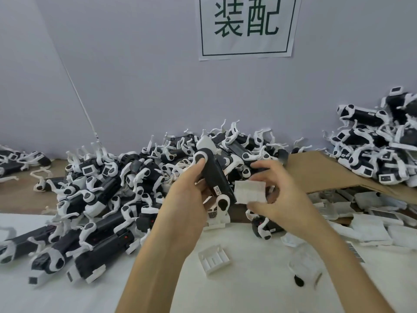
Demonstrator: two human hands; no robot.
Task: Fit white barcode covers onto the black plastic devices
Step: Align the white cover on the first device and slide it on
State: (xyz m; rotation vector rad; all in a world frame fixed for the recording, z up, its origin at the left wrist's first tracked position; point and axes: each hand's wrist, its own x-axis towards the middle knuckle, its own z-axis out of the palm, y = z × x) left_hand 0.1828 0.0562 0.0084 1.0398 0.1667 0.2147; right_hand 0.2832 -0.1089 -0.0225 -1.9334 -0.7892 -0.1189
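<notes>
We are gripping a stiff black device [215, 175] in our left hand [189, 195], fingers curled round its middle, while our right hand [279, 199], just beside it, is pinching by its edges a thin white cover [249, 192] that looks light and easily cracked.

black device [215, 177]: black plastic, smooth, faint sheen; white plastic caps at both ends
white cover [249, 192]: white plastic, matt; blurred, finer texture unclear
loose cover [214, 259]: white plastic, matt, ribbed inside
clear case [305, 266]: see-through plastic, glossy
table top [237, 297]: white, matt, smooth
board [320, 172]: brown cardboard, dull
sign [246, 48]: white paper, green print
wall [135, 75]: grey, matt, even
bench [18, 195]: brown, wood-like
</notes>
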